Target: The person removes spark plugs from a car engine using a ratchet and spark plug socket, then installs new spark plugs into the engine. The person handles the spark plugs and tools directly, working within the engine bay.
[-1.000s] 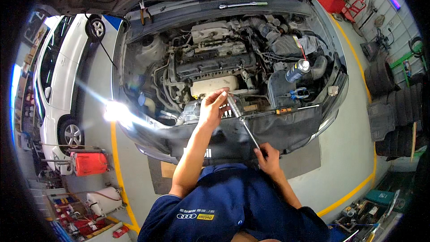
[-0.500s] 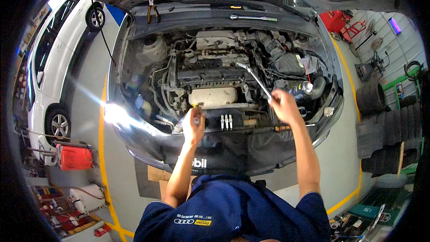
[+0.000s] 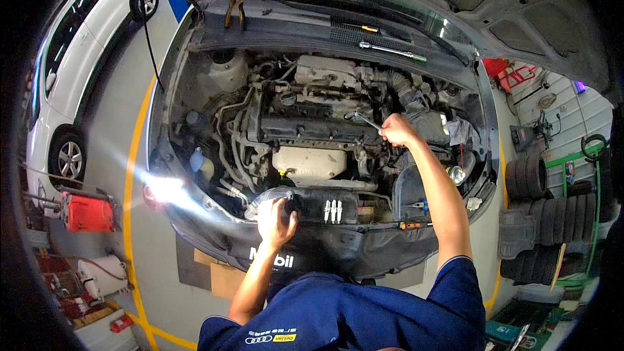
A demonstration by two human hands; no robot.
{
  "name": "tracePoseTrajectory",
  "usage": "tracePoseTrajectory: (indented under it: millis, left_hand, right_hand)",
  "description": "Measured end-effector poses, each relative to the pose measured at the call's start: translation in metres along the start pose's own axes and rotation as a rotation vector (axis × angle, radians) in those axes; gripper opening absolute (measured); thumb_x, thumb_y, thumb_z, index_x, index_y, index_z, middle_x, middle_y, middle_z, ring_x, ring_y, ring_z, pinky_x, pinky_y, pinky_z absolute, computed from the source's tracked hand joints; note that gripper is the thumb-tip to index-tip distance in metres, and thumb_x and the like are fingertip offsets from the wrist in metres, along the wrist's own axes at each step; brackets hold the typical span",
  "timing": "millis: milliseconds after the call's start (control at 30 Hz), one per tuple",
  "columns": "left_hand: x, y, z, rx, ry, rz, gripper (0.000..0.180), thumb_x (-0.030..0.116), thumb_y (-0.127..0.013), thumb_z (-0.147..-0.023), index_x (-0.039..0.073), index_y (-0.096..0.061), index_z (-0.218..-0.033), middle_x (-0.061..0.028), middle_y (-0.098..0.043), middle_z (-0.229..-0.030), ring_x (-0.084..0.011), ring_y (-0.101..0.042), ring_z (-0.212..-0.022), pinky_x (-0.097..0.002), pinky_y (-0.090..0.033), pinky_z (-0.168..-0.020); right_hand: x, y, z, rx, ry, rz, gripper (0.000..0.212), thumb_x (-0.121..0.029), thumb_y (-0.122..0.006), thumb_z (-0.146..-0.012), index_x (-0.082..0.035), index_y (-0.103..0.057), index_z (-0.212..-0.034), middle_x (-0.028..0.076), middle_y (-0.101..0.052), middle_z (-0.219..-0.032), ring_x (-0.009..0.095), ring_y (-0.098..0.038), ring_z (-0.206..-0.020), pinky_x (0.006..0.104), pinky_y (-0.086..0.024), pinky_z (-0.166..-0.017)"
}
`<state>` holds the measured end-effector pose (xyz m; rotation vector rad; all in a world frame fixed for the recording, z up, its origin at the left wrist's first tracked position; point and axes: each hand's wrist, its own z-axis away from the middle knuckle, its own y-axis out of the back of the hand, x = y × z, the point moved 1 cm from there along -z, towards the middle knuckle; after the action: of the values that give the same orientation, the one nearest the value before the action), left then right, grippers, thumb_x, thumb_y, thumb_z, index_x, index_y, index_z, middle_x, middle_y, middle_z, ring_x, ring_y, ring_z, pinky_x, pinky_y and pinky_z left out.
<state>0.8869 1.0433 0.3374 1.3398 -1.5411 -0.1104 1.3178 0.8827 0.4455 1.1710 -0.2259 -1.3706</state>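
Note:
My right hand (image 3: 398, 130) is closed around the handle of a ratchet wrench (image 3: 368, 121). The wrench head rests over the right end of the black engine cover (image 3: 305, 129). On the black front panel (image 3: 309, 218), my left hand (image 3: 275, 222) leans with its fingers apart and bent; the fingertips touch the panel's dark upper edge, and nothing held shows. Several white spark plugs (image 3: 333, 210) lie side by side on that panel, to the right of my left hand. An orange-handled screwdriver (image 3: 413, 225) lies further right along the front edge.
Pliers (image 3: 234, 10) and a second long ratchet wrench (image 3: 392, 51) lie below the windscreen. A spray can (image 3: 457, 174) stands at the engine bay's right. The raised bonnet (image 3: 520, 16) hangs overhead. A white car (image 3: 78, 71) is parked left; stacked tyres (image 3: 549, 218) stand right.
My right hand has carried the ratchet wrench toward the engine, and its handle now lies lower and shorter in view. My left hand has come down onto the front panel. The view has shifted and tilted.

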Motion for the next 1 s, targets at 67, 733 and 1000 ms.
tracePoseTrajectory:
  millis: [67,733,1000]
  left_hand:
    - [-0.001,-0.001,-0.001,-0.020,0.009,0.014,0.049,0.020,-0.079,-0.080,0.004,-0.063,-0.123,-0.0179,-0.065,-0.115,-0.0380,-0.061,-0.106,-0.0461,-0.048,-0.095]
    - [-0.007,-0.004,-0.002,-0.040,0.009,0.007,0.048,0.024,-0.079,-0.079,0.002,-0.064,-0.119,-0.0166,-0.065,-0.107,-0.0364,-0.062,-0.099,-0.0454,-0.048,-0.092]
    - [-0.009,-0.003,-0.002,-0.105,0.051,0.047,0.044,0.017,-0.079,-0.078,0.003,-0.063,-0.117,-0.0178,-0.065,-0.107,-0.0376,-0.062,-0.099,-0.0456,-0.048,-0.090]
  right_hand:
    - [0.001,-0.002,-0.006,-0.018,-0.041,0.037,0.027,-0.013,-0.071,-0.094,0.004,-0.069,-0.073,0.007,-0.062,-0.058,0.015,-0.056,-0.045,0.0358,-0.043,-0.046]
    - [-0.067,0.008,-0.148,0.043,0.249,0.727,0.019,0.006,-0.064,-0.089,-0.003,-0.079,-0.098,0.022,-0.074,-0.104,0.036,-0.071,-0.098,0.0507,-0.062,-0.088]
    - [-0.061,-0.007,-0.159,0.072,0.198,0.792,0.024,-0.014,-0.061,-0.101,0.002,-0.065,-0.083,0.021,-0.063,-0.078,0.036,-0.061,-0.070,0.0552,-0.049,-0.066]
